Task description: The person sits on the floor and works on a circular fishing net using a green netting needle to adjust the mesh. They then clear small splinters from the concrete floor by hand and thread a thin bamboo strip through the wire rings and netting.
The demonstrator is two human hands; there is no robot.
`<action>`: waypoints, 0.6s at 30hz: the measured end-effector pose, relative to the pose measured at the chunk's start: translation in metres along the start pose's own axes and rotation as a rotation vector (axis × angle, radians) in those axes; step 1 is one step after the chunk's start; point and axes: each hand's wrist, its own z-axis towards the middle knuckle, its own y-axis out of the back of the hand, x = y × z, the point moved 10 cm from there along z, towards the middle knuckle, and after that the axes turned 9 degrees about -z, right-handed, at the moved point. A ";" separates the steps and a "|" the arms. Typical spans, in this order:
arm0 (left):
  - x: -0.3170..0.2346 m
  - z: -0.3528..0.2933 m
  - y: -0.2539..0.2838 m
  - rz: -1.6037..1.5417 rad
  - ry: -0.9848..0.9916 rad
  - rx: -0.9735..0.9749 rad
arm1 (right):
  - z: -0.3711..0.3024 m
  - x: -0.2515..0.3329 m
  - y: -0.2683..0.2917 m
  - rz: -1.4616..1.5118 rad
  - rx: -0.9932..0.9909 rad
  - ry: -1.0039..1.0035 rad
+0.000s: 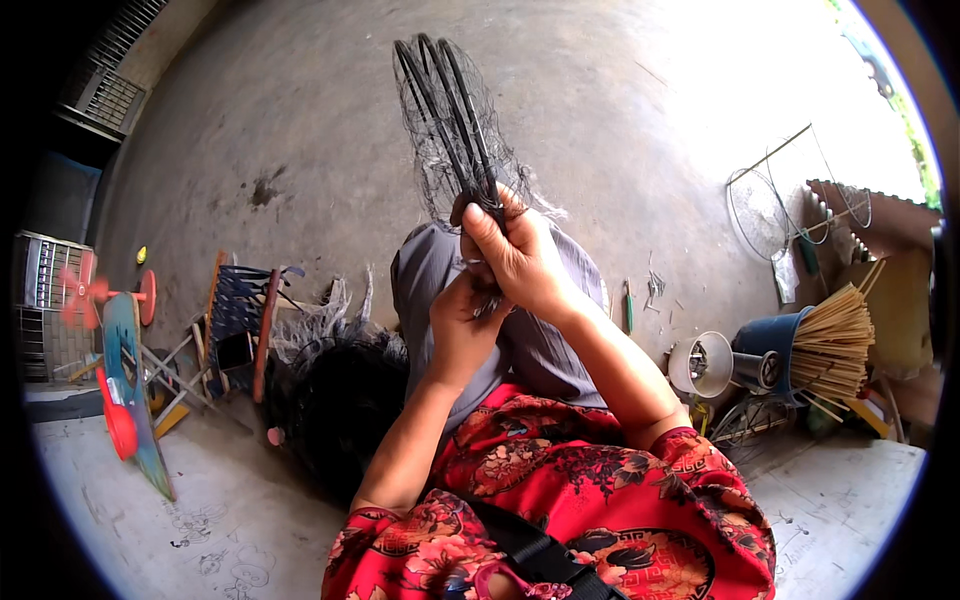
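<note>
A bundle of thin black hoops (447, 110), wrapped in fine dark netting, points away from me above my knees. My right hand (530, 262) is closed around its near end, with the thumb pressed along the top. Just below and to the left, my left hand (462, 328) is closed on the gathered lower end of the same bundle. The fingers partly hide that end, so how it is fastened cannot be seen. Under the hands are grey trousers (430, 270) on my lap.
On the right stand a blue bucket (765, 335) of bamboo sticks (832, 345), a white tub (690, 372) with small pieces, and wire hoops (760, 215). A green tool (629, 307) lies on the floor. Leftward are a folding stool (268, 335) and a red-wheeled board (125, 350).
</note>
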 end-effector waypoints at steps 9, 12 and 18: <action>0.040 -0.016 0.060 -0.412 0.195 -0.142 | 0.009 0.042 0.036 -0.034 -0.035 0.194; 0.025 -0.024 0.078 -0.402 0.187 -0.222 | 0.008 0.023 0.073 0.022 -0.054 0.147; -0.049 -0.037 0.072 0.699 0.318 0.053 | -0.053 0.021 0.077 -0.675 0.140 0.158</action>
